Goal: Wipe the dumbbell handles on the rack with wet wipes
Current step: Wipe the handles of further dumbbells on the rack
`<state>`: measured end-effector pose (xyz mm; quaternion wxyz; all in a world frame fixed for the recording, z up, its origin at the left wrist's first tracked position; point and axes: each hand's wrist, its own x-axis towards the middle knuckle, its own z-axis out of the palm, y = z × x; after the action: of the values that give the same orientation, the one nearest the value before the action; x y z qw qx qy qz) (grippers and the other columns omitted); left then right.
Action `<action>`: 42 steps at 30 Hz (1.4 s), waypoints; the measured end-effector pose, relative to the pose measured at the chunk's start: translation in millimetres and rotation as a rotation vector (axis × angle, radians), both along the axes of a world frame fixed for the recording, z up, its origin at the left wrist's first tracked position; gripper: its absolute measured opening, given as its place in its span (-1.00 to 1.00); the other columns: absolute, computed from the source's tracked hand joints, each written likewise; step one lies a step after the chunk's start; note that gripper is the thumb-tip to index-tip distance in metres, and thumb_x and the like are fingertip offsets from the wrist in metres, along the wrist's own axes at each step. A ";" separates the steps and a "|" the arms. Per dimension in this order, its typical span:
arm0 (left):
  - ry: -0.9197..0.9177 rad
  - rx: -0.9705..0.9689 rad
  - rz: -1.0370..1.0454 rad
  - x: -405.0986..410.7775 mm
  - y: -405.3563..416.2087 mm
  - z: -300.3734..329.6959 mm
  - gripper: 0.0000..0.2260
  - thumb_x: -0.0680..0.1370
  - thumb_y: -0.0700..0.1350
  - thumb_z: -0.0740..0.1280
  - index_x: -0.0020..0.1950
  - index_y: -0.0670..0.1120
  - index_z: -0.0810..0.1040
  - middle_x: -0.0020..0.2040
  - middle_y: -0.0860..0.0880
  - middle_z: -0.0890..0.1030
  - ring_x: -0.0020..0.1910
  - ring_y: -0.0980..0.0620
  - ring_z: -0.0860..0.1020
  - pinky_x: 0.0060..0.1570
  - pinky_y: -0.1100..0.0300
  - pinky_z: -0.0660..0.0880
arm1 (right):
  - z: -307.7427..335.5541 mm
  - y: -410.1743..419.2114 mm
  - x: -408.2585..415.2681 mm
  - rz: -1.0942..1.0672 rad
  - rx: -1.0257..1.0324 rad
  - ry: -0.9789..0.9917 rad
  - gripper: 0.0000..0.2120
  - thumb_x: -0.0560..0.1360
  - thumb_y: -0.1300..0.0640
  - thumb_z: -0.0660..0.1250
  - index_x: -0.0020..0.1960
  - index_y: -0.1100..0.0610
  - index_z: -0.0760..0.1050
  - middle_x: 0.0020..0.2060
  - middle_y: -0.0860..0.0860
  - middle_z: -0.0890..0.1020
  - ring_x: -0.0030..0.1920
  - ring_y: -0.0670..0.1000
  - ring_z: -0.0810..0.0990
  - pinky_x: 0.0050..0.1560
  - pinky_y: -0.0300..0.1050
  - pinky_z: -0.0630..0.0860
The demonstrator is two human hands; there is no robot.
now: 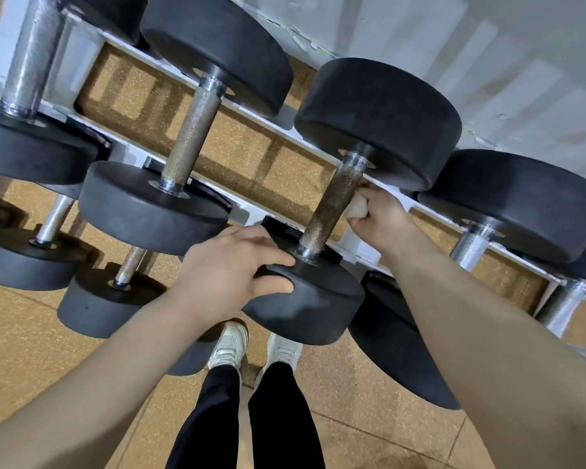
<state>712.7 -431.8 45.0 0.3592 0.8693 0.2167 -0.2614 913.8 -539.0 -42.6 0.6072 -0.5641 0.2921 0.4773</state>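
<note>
A black dumbbell lies on the white rack in the middle of the view, its dark knurled handle running between two round heads. My left hand grips the rim of the near head, fingers on top and thumb on the side. My right hand holds a bunched white wet wipe and presses it against the right side of the handle, just below the far head.
More black dumbbells sit on the rack to the left and right, with smaller ones on a lower tier at left. A white wall stands behind. My feet in white shoes stand on tan speckled flooring.
</note>
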 end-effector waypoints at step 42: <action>-0.008 -0.007 -0.003 -0.3 -1.3 -3.2 -0.62 0.43 0.27 0.25 0.24 0.28 0.47 0.19 0.20 0.44 0.27 0.13 0.33 0.13 0.16 0.39 | 12.9 -6.8 -19.8 0.373 -0.133 -0.195 -0.66 0.50 0.57 -0.01 -0.23 0.26 0.40 -0.25 0.10 0.49 -0.27 -0.07 0.57 -0.12 -0.30 0.55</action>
<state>712.4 -433.2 41.9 0.3626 0.8694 0.2129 -0.2593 894.0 -545.9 -29.7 0.4952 -0.6906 0.1536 0.5043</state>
